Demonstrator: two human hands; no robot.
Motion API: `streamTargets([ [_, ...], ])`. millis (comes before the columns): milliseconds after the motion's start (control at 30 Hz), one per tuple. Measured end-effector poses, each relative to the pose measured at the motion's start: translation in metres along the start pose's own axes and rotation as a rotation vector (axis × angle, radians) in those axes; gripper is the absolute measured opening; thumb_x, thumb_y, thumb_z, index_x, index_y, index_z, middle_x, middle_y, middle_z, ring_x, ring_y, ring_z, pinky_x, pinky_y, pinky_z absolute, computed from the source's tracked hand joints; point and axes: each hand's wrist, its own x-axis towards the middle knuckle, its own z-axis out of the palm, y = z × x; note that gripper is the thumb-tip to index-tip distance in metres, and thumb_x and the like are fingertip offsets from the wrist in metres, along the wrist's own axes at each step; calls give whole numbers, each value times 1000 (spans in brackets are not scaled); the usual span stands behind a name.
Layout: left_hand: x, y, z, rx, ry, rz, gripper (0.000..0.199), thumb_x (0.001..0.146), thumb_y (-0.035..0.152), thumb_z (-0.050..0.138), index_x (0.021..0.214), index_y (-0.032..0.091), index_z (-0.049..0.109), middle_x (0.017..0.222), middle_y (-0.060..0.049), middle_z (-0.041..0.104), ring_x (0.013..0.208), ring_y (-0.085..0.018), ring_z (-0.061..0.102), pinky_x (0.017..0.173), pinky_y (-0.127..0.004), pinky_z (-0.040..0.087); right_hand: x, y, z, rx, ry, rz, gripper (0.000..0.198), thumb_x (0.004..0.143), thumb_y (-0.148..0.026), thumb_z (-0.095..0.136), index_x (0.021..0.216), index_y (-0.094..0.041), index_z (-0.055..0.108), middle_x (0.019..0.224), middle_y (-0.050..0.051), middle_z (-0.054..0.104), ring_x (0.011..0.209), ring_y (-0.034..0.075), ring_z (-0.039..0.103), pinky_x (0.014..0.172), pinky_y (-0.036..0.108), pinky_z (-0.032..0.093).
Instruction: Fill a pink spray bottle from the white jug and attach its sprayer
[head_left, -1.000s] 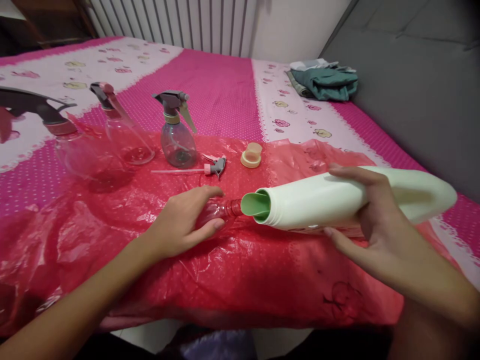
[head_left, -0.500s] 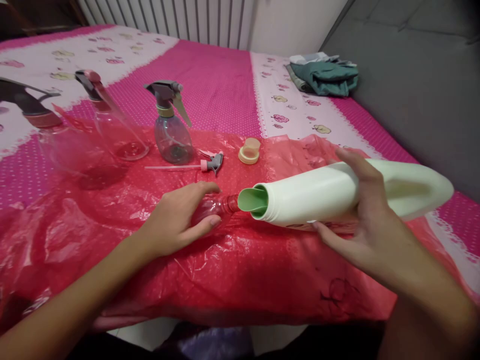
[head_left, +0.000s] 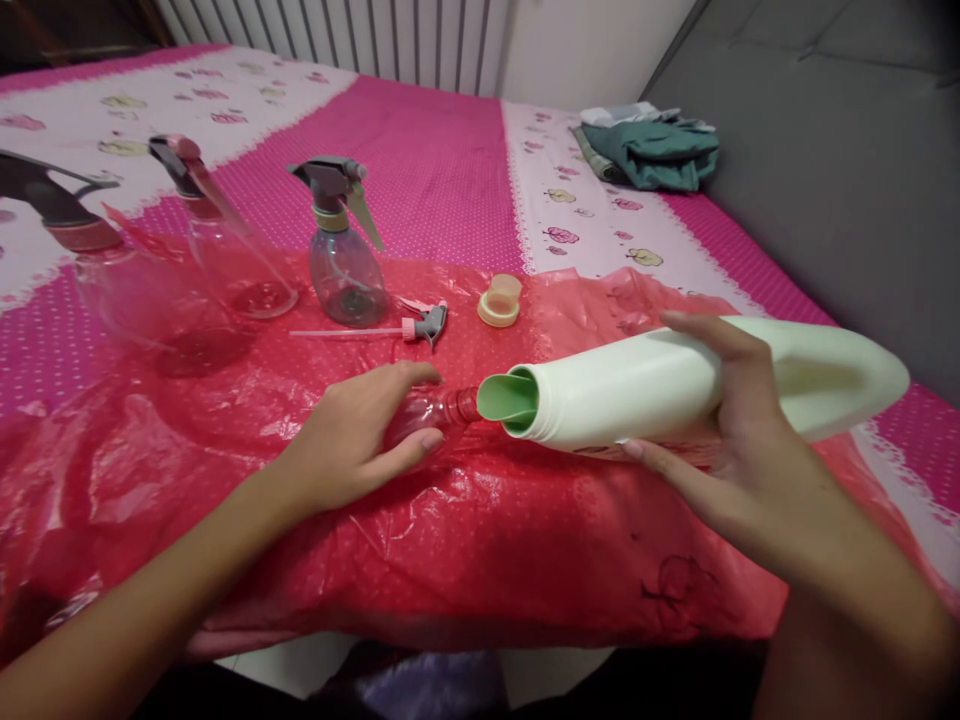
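My left hand [head_left: 367, 430] is wrapped around a small clear spray bottle [head_left: 427, 412] whose top is off, its neck pointing right. My right hand [head_left: 735, 430] grips a large pale green jug [head_left: 622, 385], tilted nearly flat with its mouth to the left. The jug's green pouring spout [head_left: 506, 398] is right at the small bottle's neck; whether they touch I cannot tell. No liquid stream can be made out. Behind my left hand lies a grey and pink spray trigger [head_left: 427, 326] with its tube. A translucent yellow cap [head_left: 499, 302] stands just beyond the spout.
Red plastic sheeting [head_left: 480, 560] covers the near part of the bed. Three spray bottles stand at the left: a large one [head_left: 112, 290], a pink-clear one [head_left: 240, 265] and a grey one [head_left: 346, 270]. Folded clothes [head_left: 652, 150] lie at the far right, near a grey headboard [head_left: 840, 180].
Very little differs. The jug and my right hand have shifted slightly, with my right index finger a bit further left on the jug. My left hand and the small bottle stay in place.
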Motion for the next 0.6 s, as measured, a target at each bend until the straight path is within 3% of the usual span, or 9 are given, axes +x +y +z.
streamTargets([
  [100,0,0,0,0,-9,-3,39,111,50,50,142,28,58,132,-13,78,111,-34,78,92,-49,63,0,-3,0,-35,13,-20,81,91,-48,71,164,-42,37,169,10,43,155,44,47,100,60,67],
  [233,1,0,-1,-14,-1,0,39,110,50,51,141,27,59,131,-13,79,111,-35,78,92,-50,63,0,-6,4,-66,36,-39,77,94,-48,66,165,-40,36,165,12,44,154,44,48,115,71,56],
  [433,1,1,-1,-1,-14,-10,39,111,52,50,142,28,58,133,-13,78,114,-34,78,94,-49,62,-1,-6,5,-18,35,57,80,89,-58,72,160,-41,41,165,12,43,140,45,57,88,63,68],
  [600,1,0,-1,-3,-7,15,41,112,52,50,141,25,58,132,-12,78,112,-34,79,92,-47,61,-1,-1,-3,3,-73,29,89,87,-56,74,165,-53,31,171,7,40,112,35,70,91,70,66],
])
